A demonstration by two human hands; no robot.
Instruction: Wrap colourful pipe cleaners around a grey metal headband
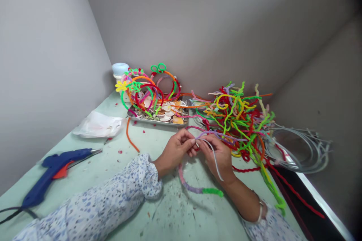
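Note:
My left hand point(181, 147) and my right hand point(216, 154) meet above the middle of the table, thumbs and fingers pinched close together. Between the fingertips is a purple pipe cleaner point(223, 134) that trails off to the right. A thin pale grey band point(215, 158) runs from the fingertips over my right hand, its free end near the wrist. Below my left hand hangs a strip wrapped in pink, purple and green point(195, 189). Its upper end is hidden behind the fingers.
A metal tray point(166, 122) of shells and colourful hoops point(147, 90) stands at the back. Tangled pipe cleaners point(240, 116) and grey bands point(299, 150) lie right. A blue glue gun point(56, 169), plastic bag point(98, 125) and blue-lidded jar point(120, 69) are left.

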